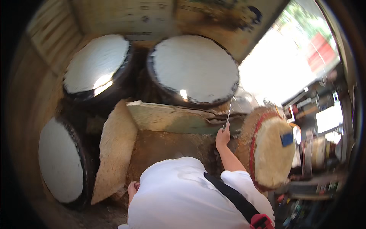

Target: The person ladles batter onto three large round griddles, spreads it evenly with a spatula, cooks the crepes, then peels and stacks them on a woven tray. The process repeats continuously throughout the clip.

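A thin, straight, dark-grey metal-looking rod (229, 110), its darker far end too blurred to make out, slants up right of the frame's centre toward the right edge of a big, dark-sided, drum-like round with a flat, glossy white top (194, 68) in the upper middle. The right hand (223, 136) grips its lower end, so the rod rises above those fingers; the left hand (133, 187), lower left of centre and well apart from it, is partly hidden, its grip impossible to tell.
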### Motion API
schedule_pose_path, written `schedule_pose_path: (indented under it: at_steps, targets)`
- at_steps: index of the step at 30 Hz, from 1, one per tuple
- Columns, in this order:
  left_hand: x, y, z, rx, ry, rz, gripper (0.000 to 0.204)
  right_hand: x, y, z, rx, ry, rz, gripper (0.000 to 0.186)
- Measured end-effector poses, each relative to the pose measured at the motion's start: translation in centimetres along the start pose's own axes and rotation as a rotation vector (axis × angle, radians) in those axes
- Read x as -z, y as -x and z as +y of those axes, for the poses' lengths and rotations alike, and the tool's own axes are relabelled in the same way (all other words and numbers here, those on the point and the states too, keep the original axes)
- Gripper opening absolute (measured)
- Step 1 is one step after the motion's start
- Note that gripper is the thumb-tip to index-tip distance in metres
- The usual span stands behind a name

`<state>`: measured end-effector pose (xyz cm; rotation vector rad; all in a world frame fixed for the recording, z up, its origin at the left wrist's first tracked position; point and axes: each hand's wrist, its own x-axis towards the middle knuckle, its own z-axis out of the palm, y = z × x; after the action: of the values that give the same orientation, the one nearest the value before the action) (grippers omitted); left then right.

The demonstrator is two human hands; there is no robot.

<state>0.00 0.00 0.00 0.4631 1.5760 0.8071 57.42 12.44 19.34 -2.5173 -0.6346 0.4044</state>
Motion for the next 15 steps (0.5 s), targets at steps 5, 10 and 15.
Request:
schedule_pose_path:
  at_steps: [5, 10, 15]
  targets:
    - [-1.1, 1.0, 0.9, -0.206, -0.970, -0.157, 0.024, 2.8, -3.2, 7.7, -0.051, 0.211, 0.246, 0.061]
    - [-7.0, -2.5, 5.2, -0.171, -1.210, -0.237, 0.023, 4.0, -3.3, 14.2, -0.138, 0.286, 0.330, 0.054]
    - [-13.6, -4.8, 9.0, -0.240, -1.336, -0.316, 0.021, 6.0, -2.3, 18.5, -0.002, 0.434, 0.283, 0.044]
